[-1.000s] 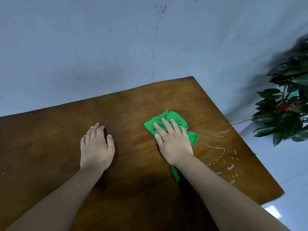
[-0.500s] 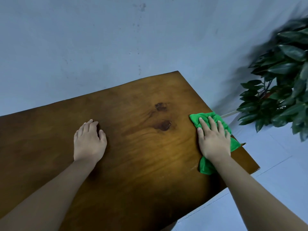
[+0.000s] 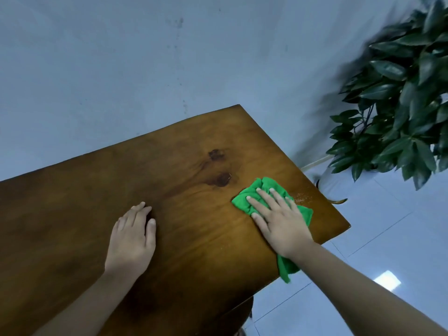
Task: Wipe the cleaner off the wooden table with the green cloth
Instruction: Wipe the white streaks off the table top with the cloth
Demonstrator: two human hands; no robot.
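Green cloth lies bunched under my right hand, which presses it flat-palmed against the wooden table near the right edge, fingers spread over it rather than clenched; one tail of the cloth hangs off the near edge below my wrist. Just beyond my fingertips, a faint speckled patch of cleaner shows on the wood. My left hand rests open on the tabletop, holding nothing. I see no writing or labels. A leafy plant stands beyond the table's right side.
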